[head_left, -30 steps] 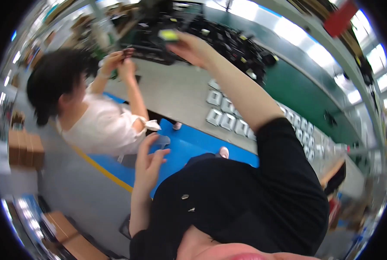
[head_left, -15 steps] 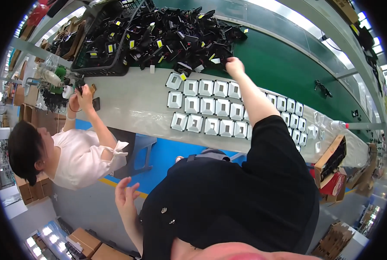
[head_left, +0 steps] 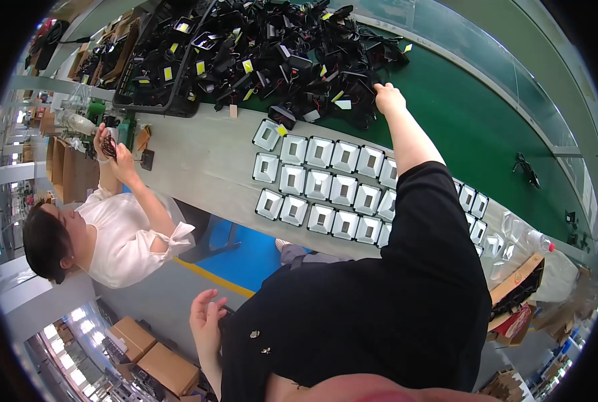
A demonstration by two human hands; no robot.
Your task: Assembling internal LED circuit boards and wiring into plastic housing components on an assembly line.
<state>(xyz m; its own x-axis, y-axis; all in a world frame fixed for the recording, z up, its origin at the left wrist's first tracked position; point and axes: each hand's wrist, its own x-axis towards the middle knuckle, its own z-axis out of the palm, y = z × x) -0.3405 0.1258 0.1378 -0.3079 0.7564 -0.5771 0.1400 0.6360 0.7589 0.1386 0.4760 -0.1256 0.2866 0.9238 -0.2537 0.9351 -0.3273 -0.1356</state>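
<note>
My right hand (head_left: 390, 100) reaches out to the right edge of a heap of black corded lamp parts (head_left: 299, 67). Its fingers are closed at the dark cords there; what they grip is too small to make out. Low on the left, my left hand (head_left: 206, 316) hangs beside my black shirt with its fingers loosely apart, well away from the table. Below the heap lie rows of square white frames with black corners (head_left: 320, 153), each with a small rectangular opening. My right forearm and sleeve hide part of these rows.
At the left, a co-worker in white (head_left: 128, 234) handles a black cable (head_left: 110, 147). A black crate (head_left: 155, 100) holds more black parts. A coiled black cord (head_left: 527, 171) lies on the green mat (head_left: 460, 100). A plastic bottle (head_left: 540, 240) and cardboard box (head_left: 516, 285) sit at the right.
My right hand has shifted slightly right along the heap's edge. My left hand stays low, its fingers a little more curled. The view has turned slightly, and the co-worker's hands have moved.
</note>
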